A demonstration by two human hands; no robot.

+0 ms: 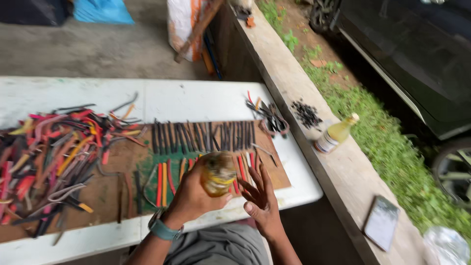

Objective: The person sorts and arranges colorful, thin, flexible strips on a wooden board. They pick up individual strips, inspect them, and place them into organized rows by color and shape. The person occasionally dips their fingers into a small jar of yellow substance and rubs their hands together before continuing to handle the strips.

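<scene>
Floor: grey concrete (pixel 98 54), lit by soft daylight
Table: white top (pixel 196 100) with a brown board (pixel 113 162) laid on it
Ledge: pale concrete wall (pixel 314 147) ran along the table's right side
Beyond ledge: green grass (pixel 392 147) and a dark vehicle (pixel 417 59)

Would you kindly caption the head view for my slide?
Left hand holds a yellowish jar above rows of coloured strips; open right hand alongside.

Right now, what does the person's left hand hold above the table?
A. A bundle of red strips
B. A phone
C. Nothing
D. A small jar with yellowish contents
D: the left hand grips a small jar with yellowish contents, while the right hand is open beside it.
</scene>
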